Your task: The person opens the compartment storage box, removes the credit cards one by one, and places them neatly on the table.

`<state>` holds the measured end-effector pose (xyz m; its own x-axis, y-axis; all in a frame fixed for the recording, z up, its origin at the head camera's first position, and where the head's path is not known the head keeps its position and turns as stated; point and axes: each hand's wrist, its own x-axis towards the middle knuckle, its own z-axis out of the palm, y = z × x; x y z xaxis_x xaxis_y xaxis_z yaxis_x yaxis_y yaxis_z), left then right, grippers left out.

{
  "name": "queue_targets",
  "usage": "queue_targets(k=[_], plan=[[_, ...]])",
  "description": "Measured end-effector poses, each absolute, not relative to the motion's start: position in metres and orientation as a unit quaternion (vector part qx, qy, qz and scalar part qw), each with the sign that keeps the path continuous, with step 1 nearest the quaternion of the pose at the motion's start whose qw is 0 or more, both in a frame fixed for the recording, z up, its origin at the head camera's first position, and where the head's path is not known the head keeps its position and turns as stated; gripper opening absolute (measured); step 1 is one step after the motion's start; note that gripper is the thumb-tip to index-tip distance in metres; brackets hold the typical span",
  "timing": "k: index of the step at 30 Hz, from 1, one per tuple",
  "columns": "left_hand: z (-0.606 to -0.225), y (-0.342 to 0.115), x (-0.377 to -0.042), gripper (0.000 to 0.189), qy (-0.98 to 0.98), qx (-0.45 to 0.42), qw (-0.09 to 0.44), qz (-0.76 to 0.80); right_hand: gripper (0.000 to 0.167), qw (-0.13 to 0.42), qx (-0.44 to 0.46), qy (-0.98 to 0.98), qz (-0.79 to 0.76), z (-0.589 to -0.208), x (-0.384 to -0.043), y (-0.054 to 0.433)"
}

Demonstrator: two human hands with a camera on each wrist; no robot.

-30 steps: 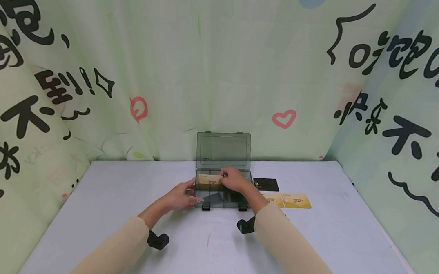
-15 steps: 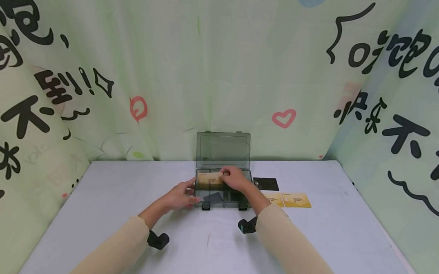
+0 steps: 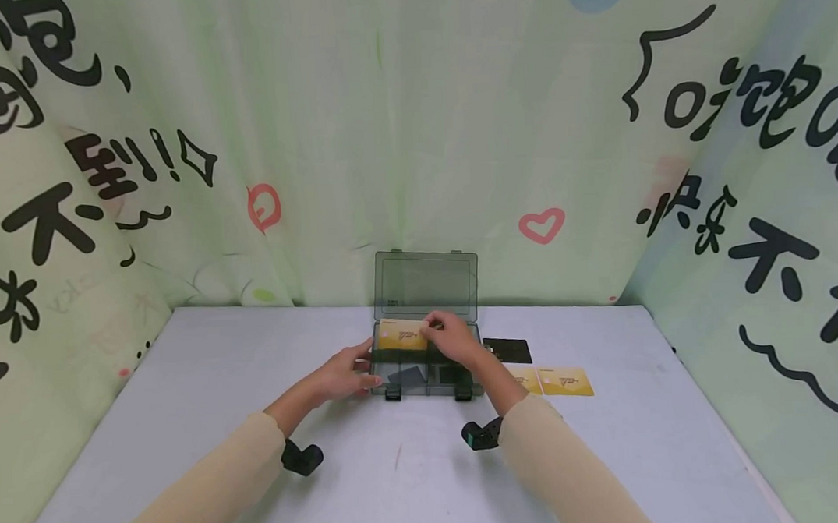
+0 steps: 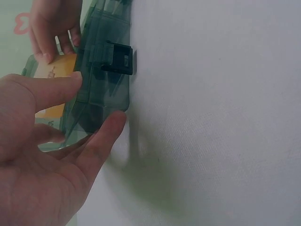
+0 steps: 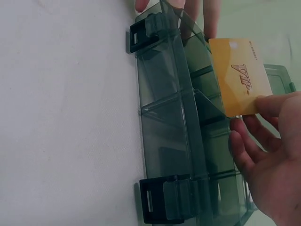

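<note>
My right hand point(image 3: 453, 338) pinches a yellow VIP card point(image 5: 239, 77) by one edge, between thumb and fingers. The card stands tilted above the back left compartments of a clear grey-green plastic storage box point(image 3: 376, 376), its lid point(image 3: 427, 284) raised at the back. In the right wrist view the card's lower edge is near the box rim. My left hand point(image 3: 343, 374) holds the box's left end, thumb at the front corner and fingers along the side and rim. A dark flat piece point(image 3: 406, 377) lies in the front left compartment.
Right of the box, a black card point(image 3: 509, 351) lies on the white table point(image 3: 679, 437). Two yellow cards lie in front of it, the right one point(image 3: 566, 381) fully in sight and the left one point(image 3: 526, 379) partly behind my right arm. A printed curtain point(image 3: 413, 137) surrounds the table.
My right hand has lifted the yellow card upward from low in the box and shifted slightly right. The left hand has stayed on the box's left end.
</note>
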<state>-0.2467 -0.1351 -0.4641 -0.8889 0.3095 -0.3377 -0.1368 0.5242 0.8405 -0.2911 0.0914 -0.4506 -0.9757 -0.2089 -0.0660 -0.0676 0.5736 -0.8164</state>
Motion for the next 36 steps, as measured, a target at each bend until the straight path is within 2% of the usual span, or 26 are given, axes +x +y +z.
queue_targets(k=[12,21,29,36], plan=[[-0.463,-0.136,-0.246,0.086,0.843,0.052,0.232,0.483,0.015,0.064,-0.093,0.859,-0.499,-0.447,-0.288,0.105],[-0.462,-0.136,-0.246,0.085,0.849,0.056,0.231,0.473,0.016,0.034,-0.085,0.862,-0.499,-0.448,-0.288,0.114],[-0.462,-0.137,-0.246,0.085,0.85,0.064,0.231,0.47,0.021,0.041,-0.075,0.84,-0.535,-0.451,-0.287,0.121],[-0.461,-0.135,-0.245,0.085,0.85,0.06,0.231,0.47,0.022,0.014,-0.079,0.869,-0.488,-0.448,-0.286,0.129]])
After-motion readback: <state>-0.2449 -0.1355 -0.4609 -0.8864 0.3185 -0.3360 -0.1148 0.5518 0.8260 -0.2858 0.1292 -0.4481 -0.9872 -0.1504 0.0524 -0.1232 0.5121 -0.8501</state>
